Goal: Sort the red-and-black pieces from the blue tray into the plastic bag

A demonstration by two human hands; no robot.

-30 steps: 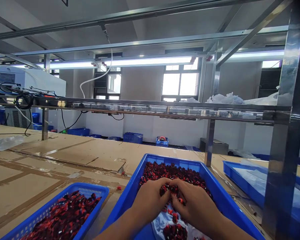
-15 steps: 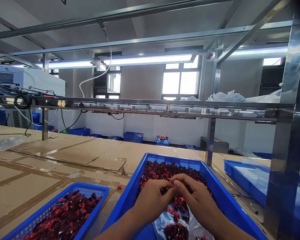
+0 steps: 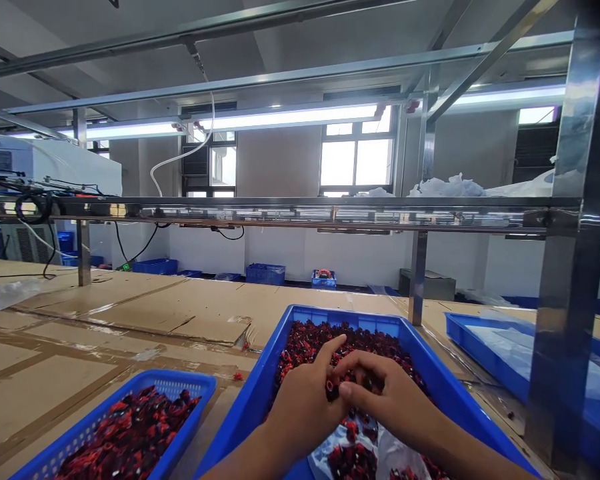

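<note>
My left hand (image 3: 307,397) and my right hand (image 3: 393,390) meet over a large blue tray (image 3: 247,407). Between them is a dark red dried flower cup (image 3: 332,387) with a round opening, like a roselle calyx. Left fingers grip it, the index finger pointing up and away. The thumb and bent index finger of the right hand close on its other side. Many similar dark red calyces (image 3: 310,340) fill the far part of the tray. Nearer, below my wrists, more pieces lie on white plastic film (image 3: 325,450).
At the left, a blue perforated basket (image 3: 207,390) holds larger red calyces. One red scrap (image 3: 237,377) lies on the cardboard-covered table (image 3: 190,353). To the right stand a metal post (image 3: 563,300) and another blue tray (image 3: 453,330) with white film. A metal shelf rail (image 3: 290,212) crosses ahead.
My left index finger has lifted and straightened away from the pinch. The calyx between my hands now shows its round opening. My right hand has shifted slightly, its fingers still bent.
</note>
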